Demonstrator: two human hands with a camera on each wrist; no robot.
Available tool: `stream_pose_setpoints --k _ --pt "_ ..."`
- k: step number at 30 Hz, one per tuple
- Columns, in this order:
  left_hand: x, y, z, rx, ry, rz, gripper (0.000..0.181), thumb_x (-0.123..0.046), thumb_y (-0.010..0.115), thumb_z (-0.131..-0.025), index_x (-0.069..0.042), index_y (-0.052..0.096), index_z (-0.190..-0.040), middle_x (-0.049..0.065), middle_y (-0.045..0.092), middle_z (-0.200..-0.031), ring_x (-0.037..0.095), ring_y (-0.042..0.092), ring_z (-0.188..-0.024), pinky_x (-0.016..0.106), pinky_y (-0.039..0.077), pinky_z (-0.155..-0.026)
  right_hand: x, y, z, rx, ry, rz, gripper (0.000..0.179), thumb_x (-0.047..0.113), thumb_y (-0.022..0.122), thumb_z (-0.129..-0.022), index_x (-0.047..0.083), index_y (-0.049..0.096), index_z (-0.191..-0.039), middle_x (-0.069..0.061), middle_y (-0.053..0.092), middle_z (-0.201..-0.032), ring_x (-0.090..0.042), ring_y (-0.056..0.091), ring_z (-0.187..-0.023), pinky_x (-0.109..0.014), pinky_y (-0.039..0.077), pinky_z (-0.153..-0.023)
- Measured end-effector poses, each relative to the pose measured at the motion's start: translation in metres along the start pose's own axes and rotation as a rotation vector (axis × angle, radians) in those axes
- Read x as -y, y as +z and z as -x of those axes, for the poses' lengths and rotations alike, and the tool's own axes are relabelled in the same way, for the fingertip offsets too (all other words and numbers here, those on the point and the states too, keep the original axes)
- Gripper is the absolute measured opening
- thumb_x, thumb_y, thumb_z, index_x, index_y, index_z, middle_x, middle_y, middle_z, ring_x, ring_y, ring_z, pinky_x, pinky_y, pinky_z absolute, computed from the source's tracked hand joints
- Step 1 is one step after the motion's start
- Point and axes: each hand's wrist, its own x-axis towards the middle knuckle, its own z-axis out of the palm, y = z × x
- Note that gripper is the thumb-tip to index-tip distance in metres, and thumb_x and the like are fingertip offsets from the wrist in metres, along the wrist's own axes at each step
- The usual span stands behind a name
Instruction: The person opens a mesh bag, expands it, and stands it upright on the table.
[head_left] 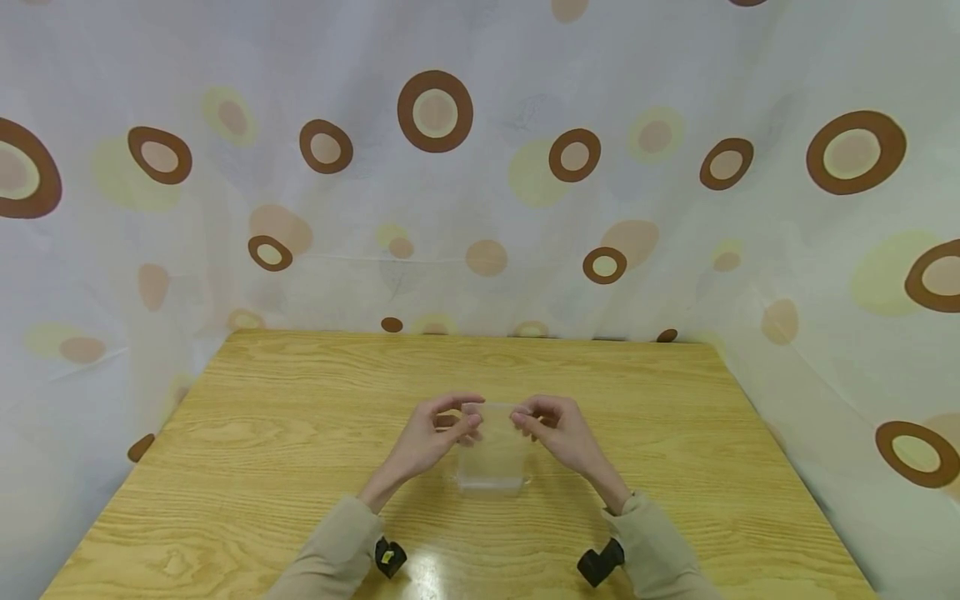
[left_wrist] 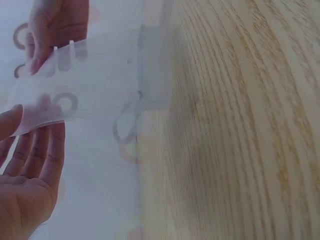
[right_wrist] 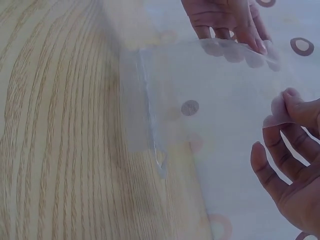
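A thin, translucent plastic sheet (head_left: 492, 446) hangs between both hands, low over the wooden table. My left hand (head_left: 427, 437) pinches its upper left corner between thumb and fingers. At the opposite upper corner, my right hand (head_left: 567, 435) grips it the same way, and fingers of both hands show blurred through the plastic. Across the sheet's lower end runs a shiny crosswise band (right_wrist: 149, 102), with a loose clear tip jutting past the side edge. In the left wrist view, the film (left_wrist: 100, 82) bows slightly between the two grips.
The wooden table (head_left: 262, 467) spreads out around the hands. A white curtain with brown and pale circles (head_left: 480, 192) stands behind it and along both sides. Small black devices (head_left: 600, 563) sit by each wrist at the sleeve cuffs.
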Motion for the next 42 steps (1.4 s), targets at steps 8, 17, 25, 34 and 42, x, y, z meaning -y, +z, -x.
stream_pose_setpoints --k 8,17,25,34,42 --pt "-0.0019 0.001 -0.0007 -0.072 0.031 -0.014 0.023 -0.011 0.07 -0.095 0.005 0.071 -0.11 0.029 0.072 -0.105 0.017 0.074 -0.082 0.032 0.063 -0.076 0.0024 0.0048 -0.0007 -0.029 -0.003 0.098 0.012 0.006 0.066 -0.096 -0.002 0.072 -0.089 -0.018 0.071 -0.08 -0.009 0.062 -0.067 -0.026 0.054 -0.059" --pt "-0.0014 0.0014 -0.0011 -0.09 0.021 -0.027 0.021 -0.013 0.072 -0.093 0.006 0.073 -0.102 0.027 0.074 -0.097 0.003 0.07 -0.072 0.026 0.061 -0.074 0.003 0.0075 -0.0003 -0.027 -0.028 0.107 0.014 0.006 0.065 -0.097 0.0 0.072 -0.087 -0.014 0.068 -0.075 -0.006 0.058 -0.066 -0.024 0.051 -0.059" --pt "0.0008 0.0014 -0.0014 -0.087 0.039 -0.047 0.023 -0.017 0.068 -0.097 0.006 0.074 -0.097 0.032 0.071 -0.089 0.002 0.067 -0.07 0.025 0.06 -0.072 -0.0012 0.0093 0.0004 -0.016 -0.036 0.091 0.018 0.008 0.062 -0.1 0.003 0.072 -0.087 -0.018 0.068 -0.076 -0.023 0.06 -0.066 -0.025 0.051 -0.058" --pt "0.0011 0.0007 0.0 -0.08 0.032 -0.065 0.023 -0.016 0.066 -0.098 0.005 0.073 -0.096 0.03 0.071 -0.088 0.003 0.068 -0.072 0.024 0.06 -0.074 0.0019 0.0087 0.0013 0.039 -0.005 0.014 0.011 0.007 0.066 -0.097 -0.001 0.072 -0.1 -0.025 0.067 -0.084 -0.018 0.062 -0.068 -0.033 0.057 -0.062" --pt "0.0016 0.001 0.001 -0.056 0.054 -0.076 0.019 -0.014 0.067 -0.097 0.003 0.073 -0.103 0.028 0.073 -0.095 0.005 0.069 -0.077 0.024 0.06 -0.076 0.0017 0.0088 0.0013 0.005 -0.042 0.031 0.015 0.003 0.062 -0.098 -0.002 0.072 -0.088 -0.019 0.068 -0.078 -0.006 0.058 -0.067 -0.023 0.051 -0.059"
